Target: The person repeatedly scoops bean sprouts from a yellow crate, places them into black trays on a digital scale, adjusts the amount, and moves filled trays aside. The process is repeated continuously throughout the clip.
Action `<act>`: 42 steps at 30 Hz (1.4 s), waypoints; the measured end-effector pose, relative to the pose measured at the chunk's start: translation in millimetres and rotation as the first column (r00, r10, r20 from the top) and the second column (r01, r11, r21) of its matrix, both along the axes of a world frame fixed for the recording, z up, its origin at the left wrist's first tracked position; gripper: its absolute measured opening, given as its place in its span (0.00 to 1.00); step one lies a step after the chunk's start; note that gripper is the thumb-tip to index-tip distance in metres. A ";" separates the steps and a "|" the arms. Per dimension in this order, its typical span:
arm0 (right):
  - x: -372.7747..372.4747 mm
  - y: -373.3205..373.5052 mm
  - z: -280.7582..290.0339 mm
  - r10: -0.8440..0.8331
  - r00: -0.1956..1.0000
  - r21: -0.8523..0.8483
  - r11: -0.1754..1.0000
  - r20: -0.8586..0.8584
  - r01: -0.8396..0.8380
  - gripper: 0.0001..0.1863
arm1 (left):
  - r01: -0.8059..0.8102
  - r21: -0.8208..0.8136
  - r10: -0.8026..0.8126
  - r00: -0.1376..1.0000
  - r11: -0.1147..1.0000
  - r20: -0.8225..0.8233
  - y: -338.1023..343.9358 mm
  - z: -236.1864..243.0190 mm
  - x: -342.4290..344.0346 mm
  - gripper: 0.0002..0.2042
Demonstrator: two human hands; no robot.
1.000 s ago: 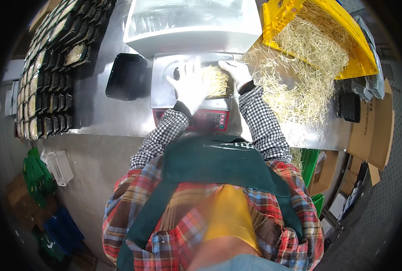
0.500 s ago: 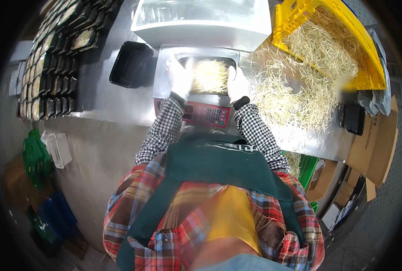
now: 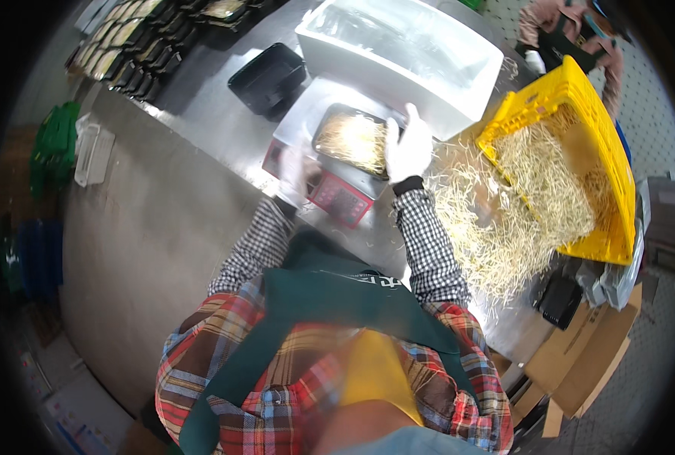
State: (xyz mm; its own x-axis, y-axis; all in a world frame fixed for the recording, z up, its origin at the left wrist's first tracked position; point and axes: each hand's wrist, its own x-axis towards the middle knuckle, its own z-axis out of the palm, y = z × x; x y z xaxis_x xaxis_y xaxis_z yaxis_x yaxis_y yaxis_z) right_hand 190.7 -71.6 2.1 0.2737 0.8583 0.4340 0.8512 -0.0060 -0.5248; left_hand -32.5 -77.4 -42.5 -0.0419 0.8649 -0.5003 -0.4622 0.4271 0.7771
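Bare steel table [image 3: 205, 125] shows around the scale [image 3: 341, 199], where a black tray [image 3: 328, 157] of sprouts [image 3: 353, 139] sits between the gloved hands. Beyond stands a foam box [image 3: 368, 72]; rightward, a yellow crate [image 3: 542, 92]. Right hand [image 3: 409, 148], fingers parted from thumb, gripping nothing, is beside the tray; left hand [image 3: 296, 171] (blurred, finger opening and hold indiscernible) is near its lower-left corner.

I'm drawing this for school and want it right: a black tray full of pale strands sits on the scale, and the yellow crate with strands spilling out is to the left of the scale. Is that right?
Not quite: the head view shows the yellow crate to the right of the scale. The black tray of pale strands does sit on it.
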 end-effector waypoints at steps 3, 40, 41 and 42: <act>-39.5 47.8 2.7 0.165 0.962 -0.221 0.968 0.217 -0.116 0.25 | 0.120 -0.184 -0.109 0.992 0.976 0.066 -37.1 24.2 34.6 0.23; -138.2 -22.1 -16.1 -0.412 0.794 -0.484 0.858 -0.448 0.172 0.13 | -0.402 0.411 0.566 0.690 0.818 -0.452 613.4 -18.7 -329.2 0.15; -134.9 -24.4 -17.5 -0.387 0.825 -0.463 0.869 -0.412 0.177 0.13 | -0.352 0.588 0.676 0.509 0.728 -0.532 594.9 -15.8 -303.8 0.15; -131.2 -34.7 -19.3 -0.400 0.841 -0.450 0.866 -0.364 0.217 0.13 | -0.171 0.620 0.574 0.616 0.766 -0.540 549.9 12.5 -257.2 0.17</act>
State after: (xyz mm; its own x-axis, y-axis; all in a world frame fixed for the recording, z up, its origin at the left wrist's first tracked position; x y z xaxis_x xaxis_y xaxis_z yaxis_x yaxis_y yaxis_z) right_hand 59.5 -106.2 -17.2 0.6311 0.7644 -0.1321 0.4552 -0.5028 -0.7349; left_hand -289.7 472.5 -30.0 -0.5583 0.7832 0.2736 0.2400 -0.1632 0.9569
